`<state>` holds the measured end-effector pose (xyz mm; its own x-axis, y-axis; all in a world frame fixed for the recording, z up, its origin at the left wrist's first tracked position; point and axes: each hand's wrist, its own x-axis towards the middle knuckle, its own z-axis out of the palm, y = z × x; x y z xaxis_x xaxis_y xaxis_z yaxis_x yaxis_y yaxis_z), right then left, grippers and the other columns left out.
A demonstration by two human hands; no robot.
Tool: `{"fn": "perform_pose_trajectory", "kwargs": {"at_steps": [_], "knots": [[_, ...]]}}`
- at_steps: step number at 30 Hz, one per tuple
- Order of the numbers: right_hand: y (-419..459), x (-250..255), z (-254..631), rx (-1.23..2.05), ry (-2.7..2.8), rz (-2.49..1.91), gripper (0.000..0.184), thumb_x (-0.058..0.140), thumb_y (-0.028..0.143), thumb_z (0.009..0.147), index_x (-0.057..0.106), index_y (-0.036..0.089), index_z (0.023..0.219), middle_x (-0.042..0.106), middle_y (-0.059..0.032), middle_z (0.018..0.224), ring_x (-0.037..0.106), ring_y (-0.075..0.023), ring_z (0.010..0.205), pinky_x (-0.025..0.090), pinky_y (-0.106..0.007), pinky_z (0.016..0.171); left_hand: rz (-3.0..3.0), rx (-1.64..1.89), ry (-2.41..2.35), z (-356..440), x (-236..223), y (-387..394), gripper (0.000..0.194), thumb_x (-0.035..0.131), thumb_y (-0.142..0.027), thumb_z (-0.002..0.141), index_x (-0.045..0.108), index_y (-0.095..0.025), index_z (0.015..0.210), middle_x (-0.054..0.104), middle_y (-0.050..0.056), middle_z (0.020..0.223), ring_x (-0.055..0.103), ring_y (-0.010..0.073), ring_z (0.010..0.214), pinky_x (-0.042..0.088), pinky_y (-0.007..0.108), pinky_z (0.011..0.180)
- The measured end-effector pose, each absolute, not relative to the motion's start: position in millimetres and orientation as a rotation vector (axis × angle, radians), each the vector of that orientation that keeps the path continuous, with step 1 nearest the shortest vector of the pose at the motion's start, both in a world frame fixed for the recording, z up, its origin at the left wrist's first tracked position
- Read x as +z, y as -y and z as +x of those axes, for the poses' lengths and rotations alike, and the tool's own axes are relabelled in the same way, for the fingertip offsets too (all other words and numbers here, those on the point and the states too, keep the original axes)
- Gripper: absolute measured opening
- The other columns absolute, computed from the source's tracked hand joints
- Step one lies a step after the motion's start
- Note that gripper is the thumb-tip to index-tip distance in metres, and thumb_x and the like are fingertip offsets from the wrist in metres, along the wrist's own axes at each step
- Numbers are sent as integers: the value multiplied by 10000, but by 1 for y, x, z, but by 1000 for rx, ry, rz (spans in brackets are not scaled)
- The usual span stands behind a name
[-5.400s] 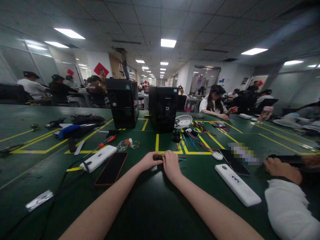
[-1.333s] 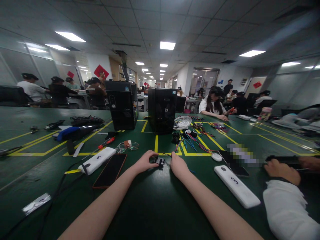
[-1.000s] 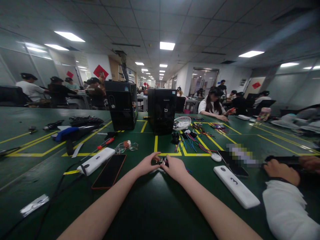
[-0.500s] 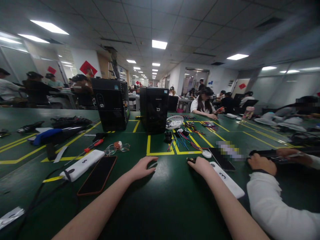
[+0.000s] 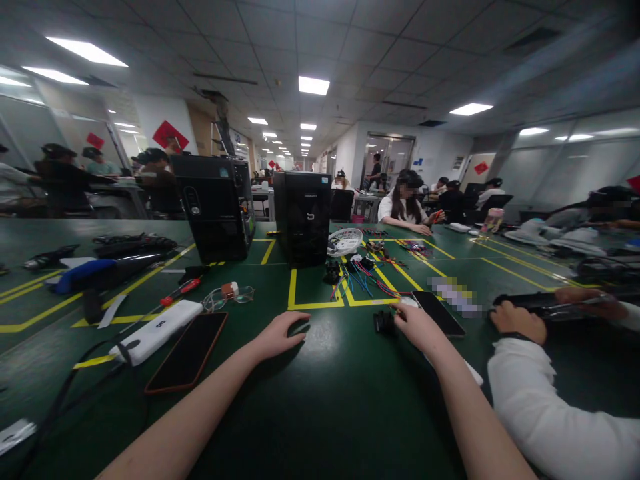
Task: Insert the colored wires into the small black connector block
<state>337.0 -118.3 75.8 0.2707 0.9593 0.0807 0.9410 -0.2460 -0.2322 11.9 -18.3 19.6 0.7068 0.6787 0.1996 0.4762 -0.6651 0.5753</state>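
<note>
My left hand (image 5: 277, 333) lies on the green table (image 5: 325, 400) with its fingers stretched forward and nothing in it. My right hand (image 5: 417, 327) reaches out to the right of centre. Its fingertips are closed on a small black part (image 5: 384, 322) that rests on the table, just below the yellow tape lines (image 5: 315, 305). A bundle of coloured wires (image 5: 360, 280) lies a little beyond the part. A black phone (image 5: 437, 312) lies right beside my right hand.
A dark phone (image 5: 187, 350) and a white power bank (image 5: 155, 330) lie to the left, with a red screwdriver (image 5: 181, 290) and glasses (image 5: 230, 295) behind them. Two black computer cases (image 5: 215, 207) (image 5: 303, 217) stand behind. A co-worker's hand (image 5: 517, 320) and white sleeve (image 5: 545, 407) are at the right.
My hands were together on the small black part at the table's middle. The right hand has carried it to the right; the left hand let go and stays flat. The view has turned right.
</note>
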Motion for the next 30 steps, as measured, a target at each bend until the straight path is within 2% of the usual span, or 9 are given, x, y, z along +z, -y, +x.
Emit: {"fn": "perform_pose_trajectory", "kwargs": {"at_steps": [9,21,30], "knots": [[113,71,333,295,1822,-2241,408,403,198,812,568,149,1181,609,-91,1146,567,-193,1012,385,-240,836,2403,555,-879,11,20,18,438,558,-326,790,506,-246,1217,534,57,1243,471,236,1156,348,393,1007],[109,67,330,242,1807,-2325,434,405,197,797,557,168,1203,597,-87,1174,565,-201,1033,394,-246,833,2439,557,-854,11,15,15,401,556,-314,792,524,-232,1183,548,63,1212,476,227,1135,348,381,994],[105,60,332,241,1773,-2306,424,408,213,802,560,174,1196,598,-85,1167,532,-199,1087,365,-252,894,2441,554,-830,12,18,15,358,551,-294,798,545,-235,1151,559,58,1193,480,223,1125,352,390,991]]}}
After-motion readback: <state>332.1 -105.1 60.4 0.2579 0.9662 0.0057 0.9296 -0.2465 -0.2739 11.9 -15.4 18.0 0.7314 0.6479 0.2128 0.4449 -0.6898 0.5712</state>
